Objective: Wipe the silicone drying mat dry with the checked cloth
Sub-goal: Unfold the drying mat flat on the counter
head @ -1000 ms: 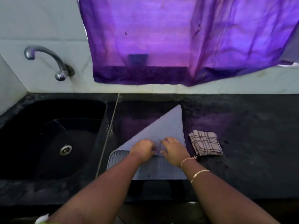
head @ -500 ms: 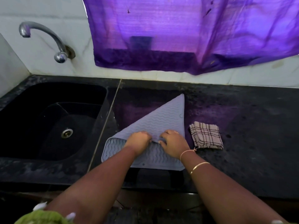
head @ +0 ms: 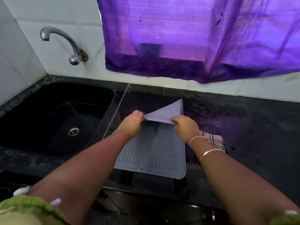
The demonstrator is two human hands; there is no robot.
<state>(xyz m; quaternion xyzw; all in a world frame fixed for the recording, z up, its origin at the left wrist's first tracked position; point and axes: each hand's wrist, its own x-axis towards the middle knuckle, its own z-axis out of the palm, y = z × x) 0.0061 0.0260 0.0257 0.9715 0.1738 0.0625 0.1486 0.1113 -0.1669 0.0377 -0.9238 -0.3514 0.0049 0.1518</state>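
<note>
While both hands, left and right, are gripping the mat's folded flap, wiping isn't starting. Cloth is lying untouched on the counter.

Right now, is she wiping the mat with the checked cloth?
No, both hands grip the mat; the checked cloth lies untouched beside it.

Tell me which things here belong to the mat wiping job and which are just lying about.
For the job: silicone drying mat, folded edge pinched by left hand and right hand; checked cloth, partly hidden behind the right wrist.

Just there: sink, tap, purple curtain, black counter.
</note>
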